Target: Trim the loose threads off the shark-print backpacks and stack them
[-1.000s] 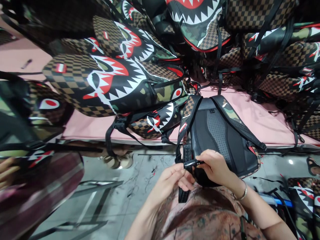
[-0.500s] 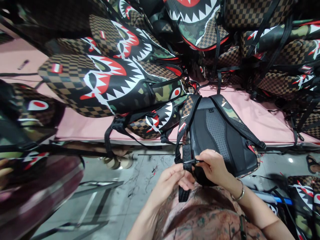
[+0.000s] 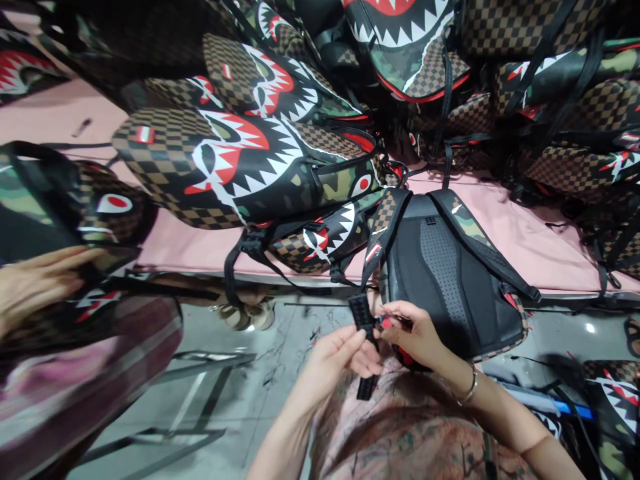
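My left hand [image 3: 340, 353] is closed on a black webbing strap [image 3: 361, 313], its thumb pressed on top and the strap's lower end hanging below the fingers. Close beside it, my right hand [image 3: 417, 333] pinches by the strap, fingertips together; the small dark thing between them is too blurred to name. Both hands are in front of a backpack [image 3: 445, 267] propped against the table edge, its black padded back and perforated middle panel facing me. Its shoulder straps show checks and camouflage, and the lower left part is hidden behind my right hand.
Shark-mouth backpacks [image 3: 225, 167] are piled along the pink table [image 3: 185, 250]. At the left, another person's hand [image 3: 40, 287] rests by a bag. A metal frame [image 3: 210, 373] stands on the grey floor; more bags [image 3: 613, 407] lie at the lower right.
The strap's upper end has tilted left in my left hand. My right hand has shifted slightly left and down. At the left, the other person's hand has come further into view.
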The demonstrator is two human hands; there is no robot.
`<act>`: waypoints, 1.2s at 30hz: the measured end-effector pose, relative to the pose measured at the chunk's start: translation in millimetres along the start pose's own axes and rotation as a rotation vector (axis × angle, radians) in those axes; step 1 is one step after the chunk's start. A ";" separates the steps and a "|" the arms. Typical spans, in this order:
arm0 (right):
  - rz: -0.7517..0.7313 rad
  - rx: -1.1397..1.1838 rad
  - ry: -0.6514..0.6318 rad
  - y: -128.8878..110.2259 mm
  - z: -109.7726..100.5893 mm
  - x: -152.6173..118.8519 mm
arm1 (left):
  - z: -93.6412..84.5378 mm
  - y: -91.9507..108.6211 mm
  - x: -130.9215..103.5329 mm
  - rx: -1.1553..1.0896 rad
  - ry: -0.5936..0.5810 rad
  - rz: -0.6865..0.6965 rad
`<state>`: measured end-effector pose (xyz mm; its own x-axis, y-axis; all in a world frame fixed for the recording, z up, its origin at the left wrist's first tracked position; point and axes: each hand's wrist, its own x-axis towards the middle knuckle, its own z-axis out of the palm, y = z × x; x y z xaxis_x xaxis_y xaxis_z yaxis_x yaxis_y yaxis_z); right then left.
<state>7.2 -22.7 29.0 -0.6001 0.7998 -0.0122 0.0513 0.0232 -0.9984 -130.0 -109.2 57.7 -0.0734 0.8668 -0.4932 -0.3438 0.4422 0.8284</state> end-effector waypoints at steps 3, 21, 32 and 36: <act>0.061 -0.061 0.044 -1.5 7.8 7.8 | 9.4 -0.1 -2.3 0.095 -0.161 0.009; -0.101 -0.205 0.293 -3.1 -3.1 3.2 | 14.6 -19.6 9.9 -0.003 0.328 0.189; -0.130 -0.269 0.370 3.7 -11.4 18.6 | 21.9 -31.2 8.1 0.140 0.298 0.372; -0.018 -0.219 0.440 10.0 -28.7 21.1 | 18.8 -34.0 10.1 -0.050 0.297 0.290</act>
<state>18.0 11.7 20.3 -0.2110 0.9745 0.0761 0.2393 0.1270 -0.9626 -101.4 -111.2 29.5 -0.4381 0.8465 -0.3026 -0.3139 0.1714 0.9339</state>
